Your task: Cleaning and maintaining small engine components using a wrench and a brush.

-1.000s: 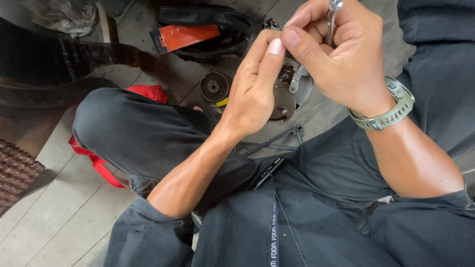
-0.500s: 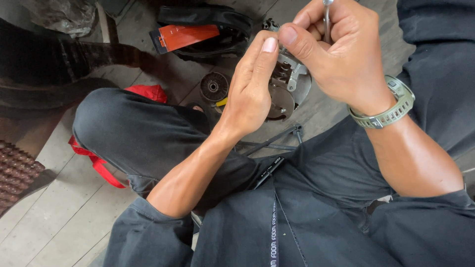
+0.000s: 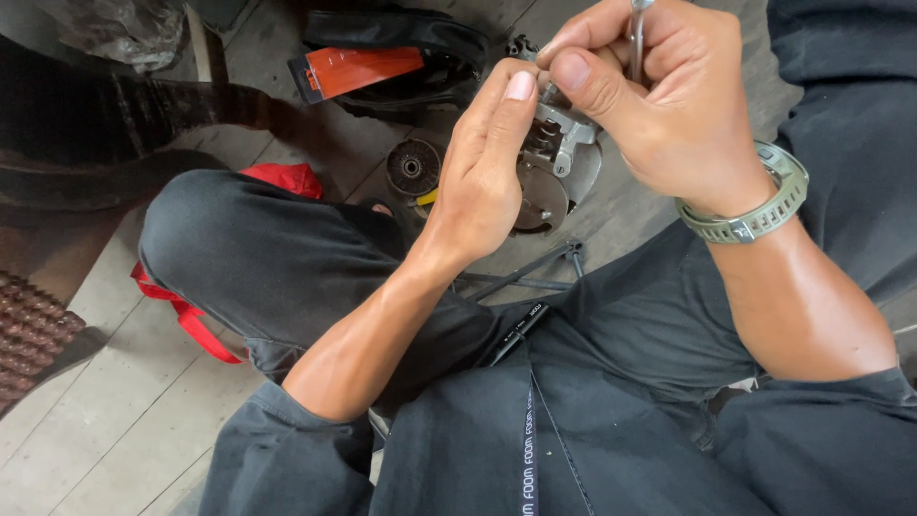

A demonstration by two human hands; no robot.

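A grey cast-metal part, ribbed and round-flanged, sits upper centre of the frame, where my left hand cups it, fingers pressed together along its side. My right hand pinches a slim steel tool between thumb and forefinger, tip down on the part; I judge a fastener is being worked, calling for steady turning. A dark grooved disc lies just left; an orange-bladed tool beyond.

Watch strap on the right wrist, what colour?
Pale grey-green watch strap, clearest in the head view.
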